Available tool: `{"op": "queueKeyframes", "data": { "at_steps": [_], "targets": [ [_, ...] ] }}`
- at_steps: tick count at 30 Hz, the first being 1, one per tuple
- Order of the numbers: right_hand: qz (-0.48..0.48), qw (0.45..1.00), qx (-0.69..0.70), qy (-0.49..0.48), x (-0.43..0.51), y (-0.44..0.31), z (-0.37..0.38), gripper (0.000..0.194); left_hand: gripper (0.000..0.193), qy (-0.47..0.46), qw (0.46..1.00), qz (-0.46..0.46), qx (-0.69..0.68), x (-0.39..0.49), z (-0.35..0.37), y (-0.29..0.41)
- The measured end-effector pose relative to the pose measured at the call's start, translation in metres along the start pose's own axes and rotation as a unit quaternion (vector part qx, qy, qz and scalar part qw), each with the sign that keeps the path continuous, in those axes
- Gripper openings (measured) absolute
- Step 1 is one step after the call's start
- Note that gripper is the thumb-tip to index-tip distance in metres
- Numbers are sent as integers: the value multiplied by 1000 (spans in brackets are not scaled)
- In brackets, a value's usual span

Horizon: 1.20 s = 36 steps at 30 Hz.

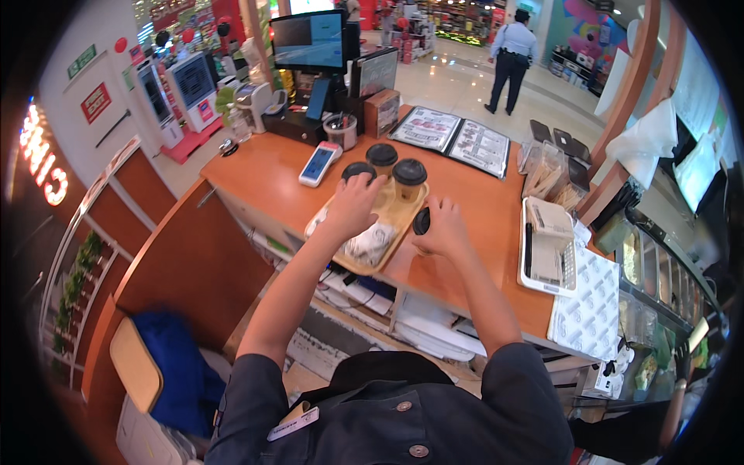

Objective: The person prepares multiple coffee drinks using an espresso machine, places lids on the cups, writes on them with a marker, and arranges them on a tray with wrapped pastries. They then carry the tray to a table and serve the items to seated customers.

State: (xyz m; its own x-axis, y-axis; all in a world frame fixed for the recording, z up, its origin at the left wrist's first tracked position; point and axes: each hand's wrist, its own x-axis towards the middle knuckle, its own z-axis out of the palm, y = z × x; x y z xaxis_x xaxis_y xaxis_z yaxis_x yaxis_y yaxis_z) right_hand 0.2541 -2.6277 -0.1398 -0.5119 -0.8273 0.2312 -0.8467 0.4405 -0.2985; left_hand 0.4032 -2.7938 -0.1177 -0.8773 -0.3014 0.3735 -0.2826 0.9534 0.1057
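Observation:
Across the counter's front edge lies a tan tray (401,235), bearing paper-wrapped items (372,241) and several lidded paper cups. My left hand (353,203) reaches over the tray, its fingertips at the black lid of the left cup (358,170); whether it grips that cup is unclear. Behind it stand a cup with a black lid (382,156) and another at the right (409,177). Off the tray's right side, my right hand (444,229) is around a black-lidded cup (421,224) on the wooden counter, hiding much of it.
A card terminal (319,164) lies left of the cups, an open menu (453,139) behind them. A white basket of napkins (548,247) and patterned paper sheets (584,305) sit at the right. A gloved co-worker's hand (683,360) shows at far right; a person (511,61) stands beyond the counter.

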Motion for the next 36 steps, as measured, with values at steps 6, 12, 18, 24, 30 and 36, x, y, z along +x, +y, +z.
{"op": "queueKeyframes", "data": {
  "at_steps": [6,12,18,24,30,36],
  "targets": [
    [122,993,-7,9,109,-22,25,85,96,-99,963,245,56,181,55,-86],
    [209,977,-31,25,173,-46,45,84,93,-284,888,361,14,276,105,-139],
    [298,953,-9,61,235,-90,60,80,86,-269,856,441,-24,323,124,-183],
    [333,941,4,55,290,-109,94,82,85,-229,821,498,-157,353,138,-222],
    [321,945,20,64,318,-111,123,85,69,-210,823,389,-356,359,106,-301],
    [239,967,47,68,310,-102,139,96,47,-248,838,136,-466,341,142,-345]
  ]
}}
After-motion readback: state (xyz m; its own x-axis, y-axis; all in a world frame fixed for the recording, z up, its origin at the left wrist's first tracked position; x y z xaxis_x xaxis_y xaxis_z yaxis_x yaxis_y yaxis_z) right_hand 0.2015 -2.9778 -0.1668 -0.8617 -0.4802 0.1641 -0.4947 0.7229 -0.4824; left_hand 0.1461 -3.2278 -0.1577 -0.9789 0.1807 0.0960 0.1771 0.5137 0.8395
